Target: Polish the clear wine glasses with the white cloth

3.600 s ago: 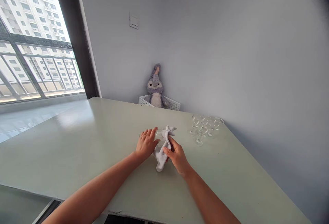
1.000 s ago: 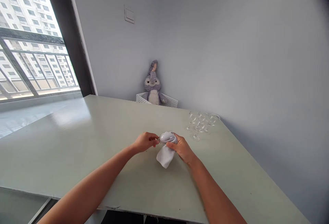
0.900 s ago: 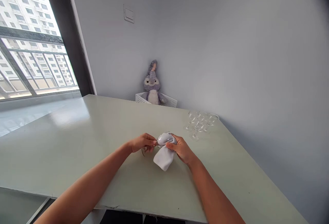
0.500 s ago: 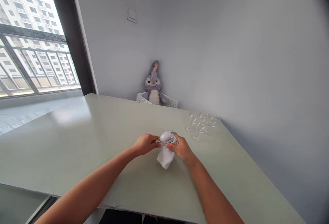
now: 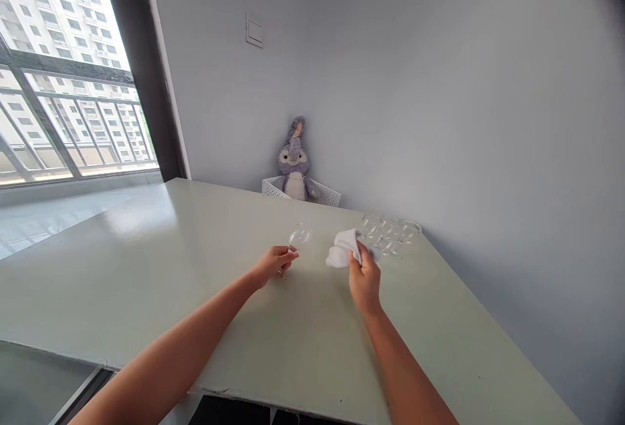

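Between the fingers of my left hand (image 5: 274, 265) is the stem of a clear wine glass (image 5: 301, 235). Its bowl leans up and to the right, and its foot shows below my fingers. My right hand (image 5: 365, 276) grips a white cloth (image 5: 344, 249), bunched up and hanging to the left of my fingers. The cloth and the glass are apart. Just beyond my right hand stand several clear wine glasses (image 5: 389, 233) in a close group, partly hidden behind the cloth and hand.
The pale table (image 5: 146, 282) runs up to the wall on the right. At its far edge a purple plush rabbit (image 5: 294, 168) sits in a white perforated basket (image 5: 329, 196). A window (image 5: 68, 86) is at the left.
My hands have drawn apart. The cloth has come off the glass and moved right with my right hand; my left hand now holds the glass tilted upward, its bowl uncovered.
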A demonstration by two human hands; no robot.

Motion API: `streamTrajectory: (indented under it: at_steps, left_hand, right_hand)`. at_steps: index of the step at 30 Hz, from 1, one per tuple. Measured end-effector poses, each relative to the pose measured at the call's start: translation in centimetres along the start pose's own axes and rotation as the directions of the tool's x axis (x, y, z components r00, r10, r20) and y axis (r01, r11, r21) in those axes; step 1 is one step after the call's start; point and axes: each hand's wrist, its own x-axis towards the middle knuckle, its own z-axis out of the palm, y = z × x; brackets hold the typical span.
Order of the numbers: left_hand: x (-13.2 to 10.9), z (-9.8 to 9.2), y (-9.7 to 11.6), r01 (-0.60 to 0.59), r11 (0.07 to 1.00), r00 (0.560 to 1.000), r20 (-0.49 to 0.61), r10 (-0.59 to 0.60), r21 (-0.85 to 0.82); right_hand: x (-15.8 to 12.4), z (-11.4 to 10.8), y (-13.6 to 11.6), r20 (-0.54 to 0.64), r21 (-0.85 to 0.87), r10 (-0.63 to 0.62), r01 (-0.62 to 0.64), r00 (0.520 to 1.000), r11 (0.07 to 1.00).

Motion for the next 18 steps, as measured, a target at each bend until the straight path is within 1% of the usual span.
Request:
streamTrajectory:
  at_steps: [1, 2, 3, 4, 5, 6, 7, 8, 9, 11, 13, 14, 15, 16, 17, 18]
  left_hand:
    - [0.0, 0.1, -0.1, 0.012, 0.995, 0.999, -0.042, -0.008, 0.097]
    - [-0.1, 0.2, -0.2, 0.022, 0.981, 0.997, -0.074, -0.008, 0.194]
    - [-0.2, 0.4, -0.1, 0.029, 0.957, 0.995, -0.096, -0.001, 0.289]
    - [-0.4, 0.7, -0.1, 0.026, 0.923, 0.994, -0.106, 0.016, 0.384]
    - [-0.7, 1.0, 0.1, 0.009, 0.878, 0.994, -0.103, 0.046, 0.479]
    - [-0.9, 1.3, 0.2, -0.03, 0.82, 0.992, -0.084, 0.094, 0.571]
    - [-1.2, 1.6, 0.4, -0.088, 0.747, 0.986, -0.05, 0.161, 0.659]
    - [-1.5, 1.9, 0.7, -0.162, 0.67, 0.972, -0.002, 0.237, 0.725]
    - [-1.8, 2.0, 0.9, -0.244, 0.602, 0.948, 0.055, 0.314, 0.761]
    - [-2.2, 2.2, 1.1, -0.384, 0.474, 0.882, 0.164, 0.441, 0.792]
    - [-2.4, 2.1, 1.2, -0.467, 0.395, 0.834, 0.246, 0.494, 0.791]
    - [-2.5, 2.0, 1.1, -0.495, 0.384, 0.819, 0.271, 0.505, 0.779]
    - [-2.4, 2.0, 1.0, -0.515, 0.392, 0.809, 0.281, 0.516, 0.763]
    - [-2.4, 2.0, 0.8, -0.527, 0.411, 0.804, 0.279, 0.525, 0.744]
    - [-2.3, 2.1, 0.6, -0.531, 0.437, 0.804, 0.268, 0.531, 0.726]
    - [-2.2, 2.2, 0.5, -0.525, 0.466, 0.809, 0.248, 0.533, 0.712]
  right_hand:
    - [-0.3, 0.2, -0.4, 0.035, -0.078, -0.123, 0.126, 0.992, 0.989]
    - [-0.7, 0.5, -0.9, 0.102, -0.15, -0.244, 0.257, 0.964, 0.955]
    - [-1.1, 0.9, -1.5, 0.188, -0.204, -0.343, 0.378, 0.92, 0.903]
    - [-1.4, 1.3, -2.0, 0.273, -0.233, -0.417, 0.48, 0.867, 0.846]
    - [-1.8, 1.8, -2.5, 0.342, -0.243, -0.463, 0.553, 0.818, 0.797]
    - [-2.1, 2.1, -2.9, 0.383, -0.239, -0.489, 0.596, 0.784, 0.767]
    - [-2.3, 2.4, -3.2, 0.399, -0.227, -0.5, 0.611, 0.769, 0.759]
    - [-2.4, 2.6, -3.4, 0.398, -0.209, -0.495, 0.602, 0.773, 0.771]
    - [-2.3, 2.7, -3.4, 0.389, -0.185, -0.474, 0.571, 0.79, 0.8]
    - [-2.0, 2.5, -3.2, 0.367, -0.116, -0.384, 0.451, 0.847, 0.885]
    - [-1.5, 2.1, -2.7, 0.359, 0.005, -0.239, 0.255, 0.902, 0.967]
    - [-1.1, 1.9, -2.4, 0.365, 0.086, -0.144, 0.121, 0.92, 0.989]
    - [-0.8, 1.7, -2.0, 0.378, 0.174, -0.033, -0.036, 0.925, 0.984]
    - [-0.5, 1.6, -1.5, 0.396, 0.262, 0.086, -0.202, 0.914, 0.944]
    - [-0.3, 1.6, -1.1, 0.414, 0.345, 0.199, -0.356, 0.888, 0.869]
    - [-0.2, 1.8, -0.7, 0.427, 0.419, 0.294, -0.475, 0.855, 0.773]
